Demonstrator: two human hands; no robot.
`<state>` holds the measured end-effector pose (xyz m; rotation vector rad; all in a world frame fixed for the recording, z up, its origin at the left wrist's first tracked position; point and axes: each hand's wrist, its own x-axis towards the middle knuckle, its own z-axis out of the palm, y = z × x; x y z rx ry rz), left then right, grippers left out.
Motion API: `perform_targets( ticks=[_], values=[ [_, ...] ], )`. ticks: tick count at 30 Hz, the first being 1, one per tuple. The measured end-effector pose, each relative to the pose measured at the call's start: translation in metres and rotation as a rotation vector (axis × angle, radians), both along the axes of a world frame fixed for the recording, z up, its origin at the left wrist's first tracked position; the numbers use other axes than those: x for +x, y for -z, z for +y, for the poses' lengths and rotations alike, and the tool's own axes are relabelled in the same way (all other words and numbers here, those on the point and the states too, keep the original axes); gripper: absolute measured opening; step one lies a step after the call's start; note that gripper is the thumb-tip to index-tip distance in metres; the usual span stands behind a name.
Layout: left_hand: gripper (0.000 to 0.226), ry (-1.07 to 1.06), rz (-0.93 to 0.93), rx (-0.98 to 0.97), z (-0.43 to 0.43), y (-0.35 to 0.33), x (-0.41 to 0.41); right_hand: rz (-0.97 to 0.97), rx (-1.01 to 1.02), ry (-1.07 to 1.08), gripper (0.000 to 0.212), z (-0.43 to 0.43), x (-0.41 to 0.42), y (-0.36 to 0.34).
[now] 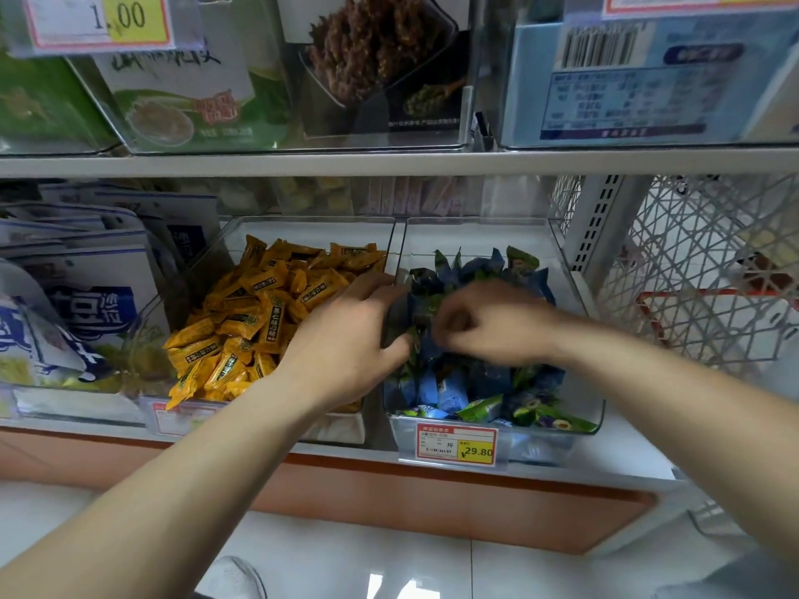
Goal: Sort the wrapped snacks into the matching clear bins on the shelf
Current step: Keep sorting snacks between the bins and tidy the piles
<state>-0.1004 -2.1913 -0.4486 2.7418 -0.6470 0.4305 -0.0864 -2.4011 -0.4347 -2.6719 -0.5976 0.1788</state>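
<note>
Toward the right end of the lower shelf (627, 458), both hands reach into the right clear bin (475, 235) of blue and green snacks (475, 395). The left grip (354, 335) curls fingers and thumb round some of them; the right grip (488, 322) is curled over the pile, too blurred to tell what it holds. Sorting looks well advanced: the left clear bin (302, 231), just beside, shows only yellow snacks (259, 313). A price tag (456, 445) on the right bin's front reads ¥29.80; an upper tag (99, 19) reads 1.00.

L bin (311, 233) beside R bin (475, 235) on shelf (627, 451), L hand (346, 339) & R hand (488, 322) in R bin
</note>
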Motion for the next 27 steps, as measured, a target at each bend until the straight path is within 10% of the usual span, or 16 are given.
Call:
perform_targets(
  ticks=[8, 21, 27],
  values=[
    [0.055, 0.029, 0.007, 0.002, 0.003, 0.001, 0.001, 0.155, -0.525, -0.041, 0.036, 0.031, -0.001, 0.037],
    [0.061, 0.061, 0.069, 0.003, 0.009, 0.0, 0.001, 0.374, -0.577, -0.224, 0.037, 0.018, 0.005, 0.018],
    [0.06, 0.06, 0.081, 0.019, 0.01, -0.002, 0.001, 0.378, -0.292, -0.205, 0.017, -0.004, 0.002, 0.009]
  ],
)
